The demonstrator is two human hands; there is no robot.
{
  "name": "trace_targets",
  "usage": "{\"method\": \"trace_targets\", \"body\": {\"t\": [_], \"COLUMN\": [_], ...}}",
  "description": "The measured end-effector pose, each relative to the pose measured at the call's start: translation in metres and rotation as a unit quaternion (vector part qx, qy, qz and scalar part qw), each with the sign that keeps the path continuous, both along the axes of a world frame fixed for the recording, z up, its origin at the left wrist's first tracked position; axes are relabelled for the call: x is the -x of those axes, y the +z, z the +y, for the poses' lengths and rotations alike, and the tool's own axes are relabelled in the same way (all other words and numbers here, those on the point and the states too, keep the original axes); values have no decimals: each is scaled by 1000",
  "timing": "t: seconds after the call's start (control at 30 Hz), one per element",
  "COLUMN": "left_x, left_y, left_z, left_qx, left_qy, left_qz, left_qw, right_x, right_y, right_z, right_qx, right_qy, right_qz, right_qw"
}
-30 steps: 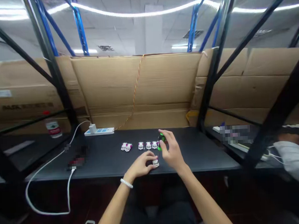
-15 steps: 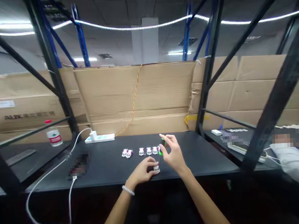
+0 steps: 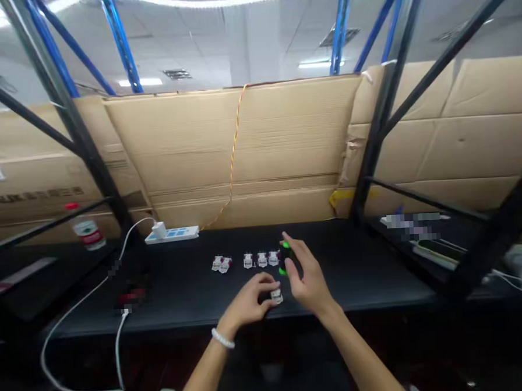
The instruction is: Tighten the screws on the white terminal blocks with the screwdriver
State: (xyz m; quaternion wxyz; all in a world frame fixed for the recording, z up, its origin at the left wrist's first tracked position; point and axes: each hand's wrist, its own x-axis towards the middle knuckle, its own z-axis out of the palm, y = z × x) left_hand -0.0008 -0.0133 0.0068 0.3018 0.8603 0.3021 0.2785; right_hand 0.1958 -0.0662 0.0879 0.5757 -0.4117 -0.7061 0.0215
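Near the front edge of the black table (image 3: 356, 272), the left hand (image 3: 250, 300) is pinching a small white piece (image 3: 277, 297) while the right hand (image 3: 308, 279) is gripping a black-and-green tool (image 3: 284, 258) between thumb and fingers, possibly risking a jab if the piece slips.

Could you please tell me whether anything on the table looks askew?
Yes, slightly: the second white piece from the left sits askew beside the first, while the next three line up straighter.
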Motion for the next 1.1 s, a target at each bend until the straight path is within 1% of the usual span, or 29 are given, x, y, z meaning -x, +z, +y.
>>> {"method": "trace_targets", "body": {"t": [0.07,0.2,0.27,0.33,0.4,0.47,0.53,0.67,0.73,0.87,0.93,1.03,1.1], "left_x": [0,0,-1,-1,-1,-1,-1,0,0,0,-1,0,0], "left_y": [1,1,1,1,1,0,0,-3,-4,-7,-8,-8,-7], "left_z": [-1,-3,-4,-4,-4,-4,-4,-4,-3,-2,-1,-1,-2], "left_qx": [1,5,3,-4,-11,-13,-14,-19,-21,-27,-30,-36,-43], "left_qy": [1,5,9,11,9,7,8,9,6,3,2,-1,1], "left_qz": [-1,-3,-1,3,6,7,7,2,1,0,-2,-7,-4], "left_qw": [1000,1000,1000,1000,1000,1000,1000,1000,1000,1000,1000,999,999], "right_x": [1,3,2,-2,-6,-8,-7,-4,-4,-4,-3,-1,-1], "right_y": [2,-1,-4,-5,-5,-6,-8,-11,-11,-7,-7,-8,-9], "right_z": [-1,4,7,10,11,12,14,18,19,16,14,14,15], "right_qx": [-7,-34,-32,-10,-1,1,-3,-32,-26,-13,-20,-30,-28], "right_qy": [4,-59,-75,-50,-20,-6,-15,-69,-61,-2,-14,-56,-53], "right_qz": [-2,16,25,20,15,11,7,23,24,8,12,23,23], "right_qw": [1000,998,996,998,1000,1000,1000,997,997,1000,1000,998,998]}}
